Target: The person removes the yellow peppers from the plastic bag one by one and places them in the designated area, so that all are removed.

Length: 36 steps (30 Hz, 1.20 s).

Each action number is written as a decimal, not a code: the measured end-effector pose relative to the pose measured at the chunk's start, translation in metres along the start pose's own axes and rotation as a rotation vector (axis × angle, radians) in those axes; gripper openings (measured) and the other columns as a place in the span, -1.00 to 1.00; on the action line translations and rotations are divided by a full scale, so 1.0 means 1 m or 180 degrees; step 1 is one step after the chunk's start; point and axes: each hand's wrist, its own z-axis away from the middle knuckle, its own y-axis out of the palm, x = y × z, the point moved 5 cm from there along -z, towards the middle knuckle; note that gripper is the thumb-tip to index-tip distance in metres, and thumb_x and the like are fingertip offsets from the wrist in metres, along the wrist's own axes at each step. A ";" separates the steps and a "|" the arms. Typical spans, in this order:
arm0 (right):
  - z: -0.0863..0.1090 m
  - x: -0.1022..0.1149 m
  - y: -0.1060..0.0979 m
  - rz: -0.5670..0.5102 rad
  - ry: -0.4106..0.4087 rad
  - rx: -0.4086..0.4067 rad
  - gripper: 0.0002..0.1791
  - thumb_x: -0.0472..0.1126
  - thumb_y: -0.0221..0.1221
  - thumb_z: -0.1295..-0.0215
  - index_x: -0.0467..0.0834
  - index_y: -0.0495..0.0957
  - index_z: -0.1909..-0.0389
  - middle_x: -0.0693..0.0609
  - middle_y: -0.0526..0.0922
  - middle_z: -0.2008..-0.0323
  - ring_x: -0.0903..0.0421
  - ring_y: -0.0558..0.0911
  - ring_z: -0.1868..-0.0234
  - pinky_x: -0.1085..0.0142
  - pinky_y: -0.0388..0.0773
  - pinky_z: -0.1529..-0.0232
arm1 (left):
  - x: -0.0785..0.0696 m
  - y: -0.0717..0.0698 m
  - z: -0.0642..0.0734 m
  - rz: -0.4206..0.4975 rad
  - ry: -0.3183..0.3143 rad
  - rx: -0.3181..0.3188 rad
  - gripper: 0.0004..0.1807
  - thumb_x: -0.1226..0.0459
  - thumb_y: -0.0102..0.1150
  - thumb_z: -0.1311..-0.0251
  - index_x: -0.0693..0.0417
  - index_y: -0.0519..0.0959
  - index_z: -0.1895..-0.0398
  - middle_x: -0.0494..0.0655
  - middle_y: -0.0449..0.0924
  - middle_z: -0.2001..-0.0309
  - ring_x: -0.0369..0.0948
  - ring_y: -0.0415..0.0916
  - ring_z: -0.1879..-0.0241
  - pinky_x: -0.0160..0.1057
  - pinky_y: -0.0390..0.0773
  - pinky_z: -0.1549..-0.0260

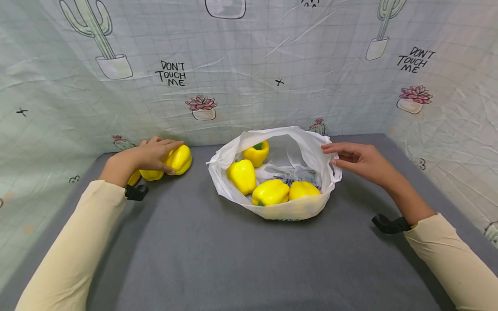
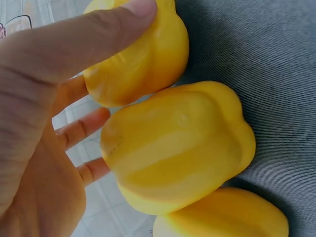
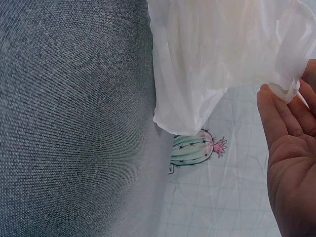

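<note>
In the head view my left hand (image 1: pixel 149 156) grips a yellow bell pepper (image 1: pixel 180 160) at the table's back left. The left wrist view has the thumb laid across that pepper (image 2: pixel 160 54), with the index finger behind it. Two more yellow bell peppers lie in a row beside it, one a whole pepper (image 2: pixel 182 148) and one partly cut off (image 2: pixel 227 215). A white plastic bag (image 1: pixel 229 196) stands with its mouth wide, several yellow bell peppers (image 1: pixel 271 192) inside. My right hand (image 1: pixel 362 162) pinches the bag's right rim (image 3: pixel 289 91) between thumb and fingers.
A grey cloth-covered table (image 1: pixel 241 268) lies beneath everything. Directly behind its back edge hangs a pale curtain (image 1: pixel 253 65) printed with cactus drawings and lettering, which also runs along both sides.
</note>
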 end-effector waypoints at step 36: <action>-0.001 0.009 -0.001 0.0060 -0.0160 -0.0010 -0.60 -0.43 0.24 -0.37 -0.18 0.63 -0.20 -0.04 0.61 -0.25 0.45 0.54 -0.19 0.63 0.47 -0.08 | -0.206 -0.053 0.015 0.0432 0.2227 -0.0771 -0.46 0.39 0.31 -0.29 0.14 0.46 -0.34 0.05 0.40 -0.37 0.00 0.25 -0.40 -0.02 0.27 -0.41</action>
